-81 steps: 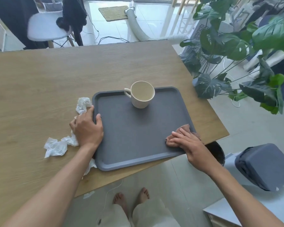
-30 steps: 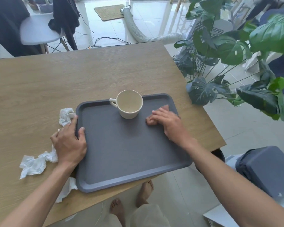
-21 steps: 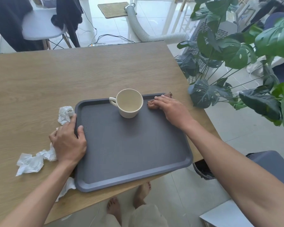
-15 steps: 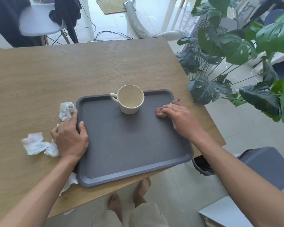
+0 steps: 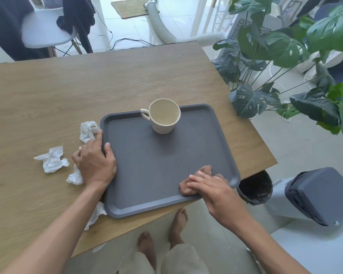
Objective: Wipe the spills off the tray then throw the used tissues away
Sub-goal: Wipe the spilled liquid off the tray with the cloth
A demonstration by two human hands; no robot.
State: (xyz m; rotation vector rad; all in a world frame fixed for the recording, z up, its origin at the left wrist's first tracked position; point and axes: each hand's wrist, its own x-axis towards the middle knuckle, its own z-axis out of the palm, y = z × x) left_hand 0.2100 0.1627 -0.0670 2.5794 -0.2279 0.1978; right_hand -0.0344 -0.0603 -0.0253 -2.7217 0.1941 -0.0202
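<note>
A dark grey tray (image 5: 156,163) lies on the wooden table (image 5: 87,86), its near edge hanging over the table's front. My left hand (image 5: 94,161) grips the tray's left rim, thumb inside. My right hand (image 5: 210,184) presses a brown, soaked tissue (image 5: 204,172) flat on the tray's near right corner. A cream mug (image 5: 164,115) stands upright at the tray's far edge. Crumpled white tissues lie left of the tray: one (image 5: 87,131) by my fingertips, one (image 5: 52,159) further left, one (image 5: 75,177) under my wrist, one (image 5: 96,213) beneath my forearm.
A black bin (image 5: 254,187) with a dark liner stands on the floor just below the table's right corner. A grey box (image 5: 321,194) sits to its right. A leafy plant (image 5: 285,56) crowds the table's right side. A white chair (image 5: 46,32) stands beyond the far edge.
My right hand has slid the brown tissue from beside the mug back down to the tray's near right corner. My left hand stays on the left rim.
</note>
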